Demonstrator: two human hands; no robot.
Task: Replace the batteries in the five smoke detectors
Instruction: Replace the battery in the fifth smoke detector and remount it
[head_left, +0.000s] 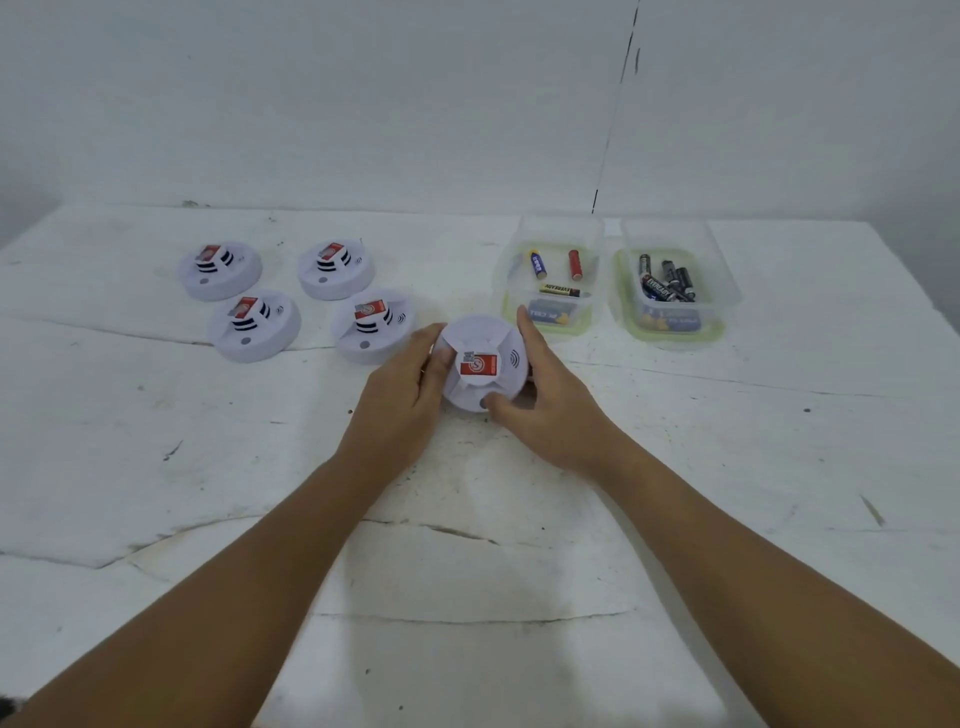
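White plastic is what both hands are on: a round smoke detector with a red sticker on its raised centre (480, 364) sits on the cracked white worktop (467, 571), just in front of the two tubs. The left hand (410, 387) cups its left edge with the thumb laid on top; the right hand (540, 395) wraps the right edge, fingers reaching behind and the thumb pressing the near rim. Both are grasping the detector.

Four more white round detectors (291, 296) lie grouped to the left, faces up and untouched by either hand; the closest one sits just beside the left hand. Behind the held unit stands a clear plastic tub with a green rim (550, 270) holding a few loose batteries (558, 273), and beside it, to the right, a second clear tub (670, 283) with a heap of dark batteries (667, 283).

I judge this to be the handling of one unit, either about to be opened or just closed; which, I cannot tell. If opening, the next move calls for a firm counter-twist or a flip to reach the back, keeping the grip even so the shell does not slip.
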